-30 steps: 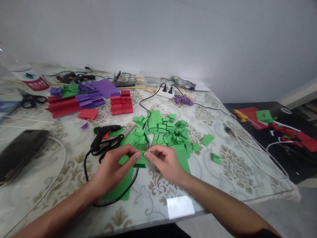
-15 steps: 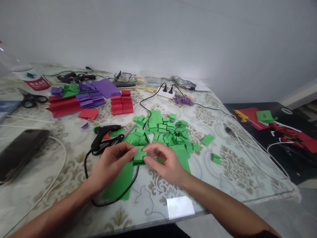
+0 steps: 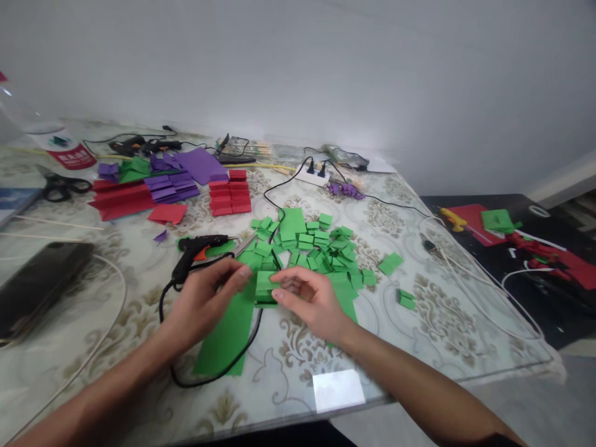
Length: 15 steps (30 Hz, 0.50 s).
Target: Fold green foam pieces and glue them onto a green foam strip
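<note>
My right hand pinches a small folded green paper piece between thumb and fingers, just above the table. My left hand sits beside it with fingers curled; its fingertips are at the piece's left edge, and contact is unclear. Under both hands lies a long green paper strip. Behind them spreads a pile of several small green folded pieces. A black glue gun lies just left of my left hand, its black cord looping under the strip.
Red folded strips and purple folded strips lie at the back left, with scissors and a dark phone on the left. A white power strip sits at the back. The table's edge runs along the right; a floor mat holds more paper.
The green piece has been turned and folded smaller, now held mostly by my right hand. My left hand's fingers have eased off to its left edge. Both hands shifted slightly away from me.
</note>
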Available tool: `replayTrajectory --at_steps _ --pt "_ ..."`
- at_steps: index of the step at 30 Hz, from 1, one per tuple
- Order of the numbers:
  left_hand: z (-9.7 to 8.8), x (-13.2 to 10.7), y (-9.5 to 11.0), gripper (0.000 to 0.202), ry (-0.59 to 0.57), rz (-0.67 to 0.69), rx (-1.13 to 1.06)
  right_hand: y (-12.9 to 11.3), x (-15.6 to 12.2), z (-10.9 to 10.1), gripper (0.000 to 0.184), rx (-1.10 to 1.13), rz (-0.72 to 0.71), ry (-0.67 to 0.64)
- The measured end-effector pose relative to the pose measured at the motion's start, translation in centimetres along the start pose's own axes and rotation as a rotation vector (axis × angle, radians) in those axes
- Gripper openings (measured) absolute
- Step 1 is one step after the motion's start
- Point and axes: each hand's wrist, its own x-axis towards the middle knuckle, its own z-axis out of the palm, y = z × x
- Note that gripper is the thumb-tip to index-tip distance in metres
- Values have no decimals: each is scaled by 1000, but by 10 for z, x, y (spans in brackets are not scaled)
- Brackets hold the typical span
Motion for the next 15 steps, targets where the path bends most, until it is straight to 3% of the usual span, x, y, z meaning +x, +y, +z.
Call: replayTrajectory --at_steps 3,5,7,10,15 --pt "-28 10 -7 26 340 -58 381 1 2 -1 17 -7 0 57" --pt "-49 16 -12 23 433 -166 645 2 4 -2 19 -29 13 95" --pt "-65 21 -17 37 327 -194 806 4 6 -4 21 -44 27 122" --pt "-75 23 -23 59 125 -270 835 7 9 -7 21 -45 27 151" --pt "-69 25 -27 62 49 -268 789 5 13 -11 19 -40 -6 163"
